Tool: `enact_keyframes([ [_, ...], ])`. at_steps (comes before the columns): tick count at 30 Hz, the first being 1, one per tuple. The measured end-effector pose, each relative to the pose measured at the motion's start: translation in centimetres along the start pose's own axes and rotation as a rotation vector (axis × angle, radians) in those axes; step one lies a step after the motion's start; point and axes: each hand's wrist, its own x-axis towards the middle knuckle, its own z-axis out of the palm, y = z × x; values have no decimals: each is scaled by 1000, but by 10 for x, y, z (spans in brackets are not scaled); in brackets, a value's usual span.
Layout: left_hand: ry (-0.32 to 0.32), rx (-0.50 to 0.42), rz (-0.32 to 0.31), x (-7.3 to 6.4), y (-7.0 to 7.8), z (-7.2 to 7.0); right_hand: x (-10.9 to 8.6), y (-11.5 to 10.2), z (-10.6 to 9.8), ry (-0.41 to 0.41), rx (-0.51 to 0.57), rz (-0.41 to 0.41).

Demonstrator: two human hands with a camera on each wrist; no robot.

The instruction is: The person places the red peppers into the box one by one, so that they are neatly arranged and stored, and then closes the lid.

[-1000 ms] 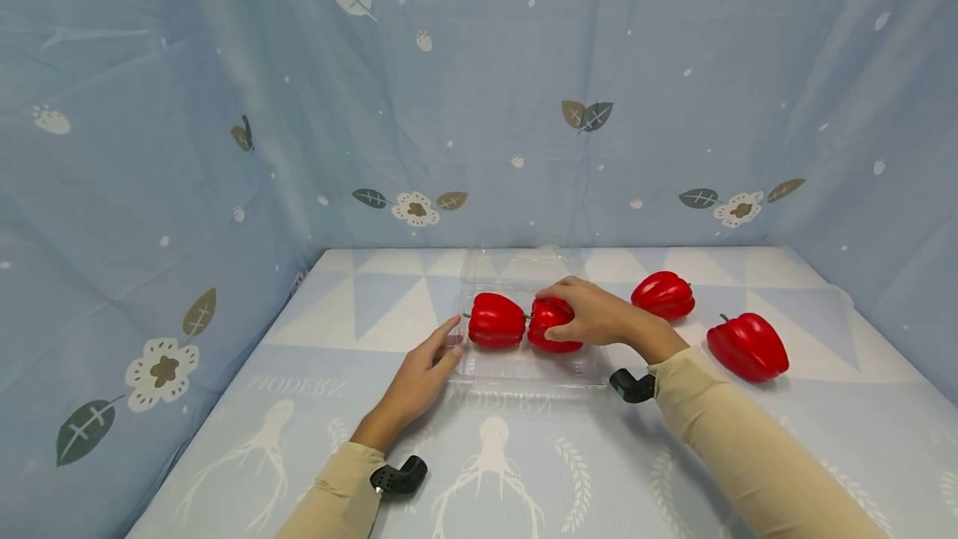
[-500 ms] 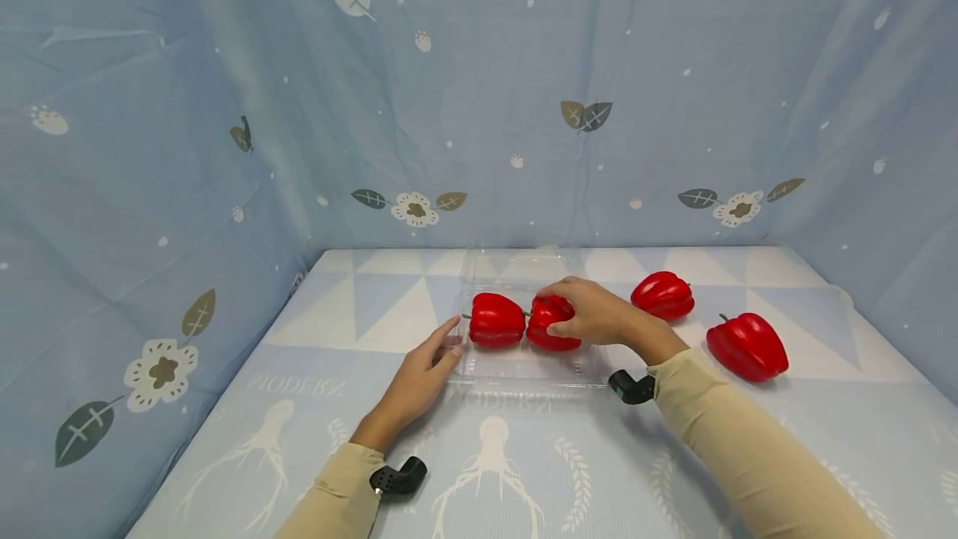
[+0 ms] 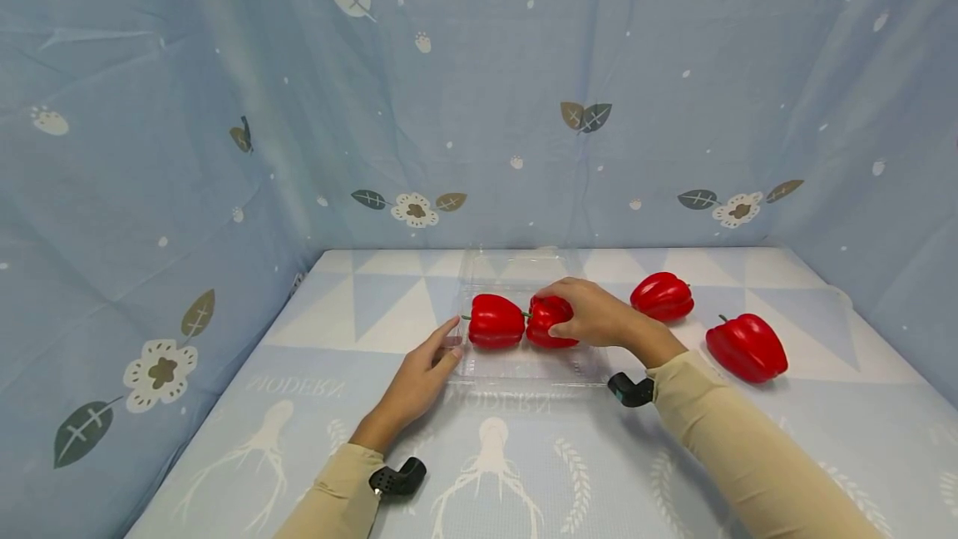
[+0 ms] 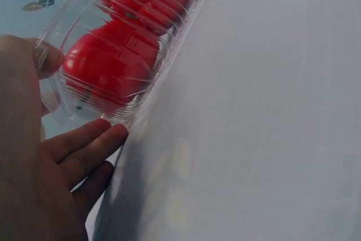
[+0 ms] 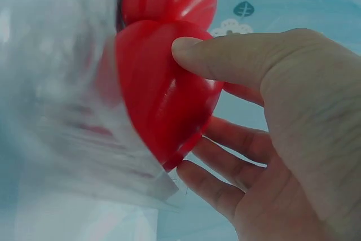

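A clear plastic box (image 3: 516, 371) with a raised lid lies on the table and has two red bell peppers in it. The left one (image 3: 496, 322) lies on its side, its green stem pointing left. My right hand (image 3: 595, 314) grips the other bell pepper (image 3: 545, 324) from above, partly covering it; in the right wrist view the thumb presses one side and the fingers curl round the other. At the box's left end is my left hand (image 3: 416, 374), fingers fairly straight; its thumb touches the rim and its fingertips rest against the end wall (image 4: 121, 118).
Two more red bell peppers lie on the table to the right, one farther back (image 3: 662, 297) and one nearer (image 3: 747, 348). The box's clear lid (image 3: 520, 264) stands behind it. Blue patterned cloth (image 3: 479, 90) hangs at the back and both sides.
The right hand has shifted its bell pepper slightly left and back within the box. The left hand stays where it was, and the other peppers lie unchanged.
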Motion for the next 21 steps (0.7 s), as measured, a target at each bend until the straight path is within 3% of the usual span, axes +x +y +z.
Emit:
enact_keyframes([
  [6,0,-6,3,0,1,1,-6,3,0,40,54,50],
  [15,11,-16,-6,-1,1,1,-28,12,-3,219,183,6],
  [21,12,-21,-2,0,1,1,-46,27,-12,327,272,59],
])
